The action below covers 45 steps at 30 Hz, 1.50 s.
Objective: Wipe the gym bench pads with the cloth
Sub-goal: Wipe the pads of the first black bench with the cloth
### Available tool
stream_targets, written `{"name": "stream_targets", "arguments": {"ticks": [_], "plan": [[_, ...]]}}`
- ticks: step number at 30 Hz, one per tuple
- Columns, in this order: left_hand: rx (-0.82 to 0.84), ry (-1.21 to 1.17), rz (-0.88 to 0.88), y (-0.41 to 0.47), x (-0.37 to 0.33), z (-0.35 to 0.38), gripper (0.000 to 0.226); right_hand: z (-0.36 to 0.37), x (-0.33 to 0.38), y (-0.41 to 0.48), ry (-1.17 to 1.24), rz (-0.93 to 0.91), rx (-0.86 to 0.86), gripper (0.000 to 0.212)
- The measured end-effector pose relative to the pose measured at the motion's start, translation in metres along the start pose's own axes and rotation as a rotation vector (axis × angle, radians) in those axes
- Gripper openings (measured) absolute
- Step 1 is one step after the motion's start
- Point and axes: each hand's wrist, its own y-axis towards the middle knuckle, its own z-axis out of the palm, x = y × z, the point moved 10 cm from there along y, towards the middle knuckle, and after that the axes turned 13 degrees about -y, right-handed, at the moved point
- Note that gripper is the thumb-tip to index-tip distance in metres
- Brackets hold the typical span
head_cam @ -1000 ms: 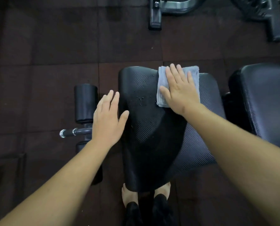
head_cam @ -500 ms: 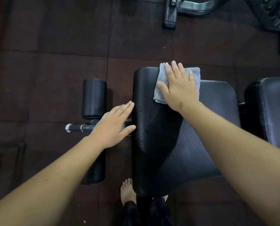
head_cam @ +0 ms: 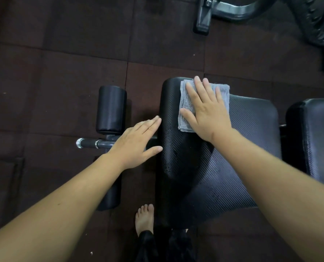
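Swung in to the seat pad's [head_cam: 242, 148] left edge: left hand [head_cam: 136, 142], fingers straight; pinned at far-left corner under flat, spread right hand [head_cam: 207, 114]: cloth [head_cam: 185, 110]; soft, light, apt to bunch; best pressed under whole palm.

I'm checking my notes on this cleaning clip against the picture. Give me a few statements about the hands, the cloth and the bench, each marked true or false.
1. The right hand lies flat on the cloth. True.
2. The cloth is draped over the foam roller. False: it lies on a far corner of the seat pad; the foam roller has nothing on it.
3. The left hand grips the metal bar. False: its fingers are straight, and it is above the metal bar, at the pad's left edge.
4. A bare foot stands on the floor next to the pad. True.
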Motion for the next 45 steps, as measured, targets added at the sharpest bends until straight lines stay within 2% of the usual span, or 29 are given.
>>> {"name": "stream_targets", "arguments": {"ticks": [2, 5, 8, 13, 19, 22, 26, 29, 33, 39, 42, 45], "plan": [[0.006, -0.005, -0.003, -0.001, 0.003, 0.001, 0.090, 0.000, 0.018, -0.020, 0.018, 0.021, -0.008, 0.081], [0.006, -0.006, -0.013, -0.001, 0.006, 0.001, 0.092, 0.003, 0.036, -0.044, 0.020, -0.062, -0.003, 0.082], [0.001, -0.016, -0.004, 0.000, 0.005, 0.000, 0.093, -0.004, 0.025, -0.007, 0.067, -0.058, -0.009, 0.080], [0.003, -0.047, -0.004, 0.001, 0.009, 0.001, 0.093, -0.010, 0.019, 0.060, 0.035, 0.092, 0.010, 0.079], [0.001, -0.097, -0.014, -0.007, 0.008, 0.007, 0.093, -0.003, 0.058, -0.023, -0.086, -0.116, -0.033, 0.081], [-0.009, -0.130, -0.016, -0.008, 0.009, 0.009, 0.093, -0.007, 0.057, 0.010, -0.086, -0.130, -0.011, 0.082], [-0.022, -0.177, -0.018, -0.011, 0.012, 0.013, 0.093, -0.014, 0.057, 0.059, -0.111, -0.030, 0.033, 0.082], [-0.016, -0.144, 0.002, -0.018, 0.012, 0.020, 0.095, -0.014, 0.072, 0.020, -0.109, -0.017, 0.001, 0.085], [0.004, -0.177, 0.006, -0.027, 0.013, 0.028, 0.094, -0.001, 0.097, -0.045, -0.160, -0.099, 0.008, 0.085], [0.008, -0.115, 0.060, -0.036, 0.014, 0.037, 0.098, -0.008, 0.080, 0.008, -0.145, 0.000, 0.034, 0.086], [0.026, -0.140, 0.045, -0.046, 0.014, 0.045, 0.100, -0.002, 0.090, -0.043, -0.111, 0.019, -0.007, 0.087], [0.025, -0.177, 0.051, -0.057, 0.010, 0.051, 0.101, 0.008, 0.104, -0.107, -0.118, -0.057, -0.013, 0.088]]}}
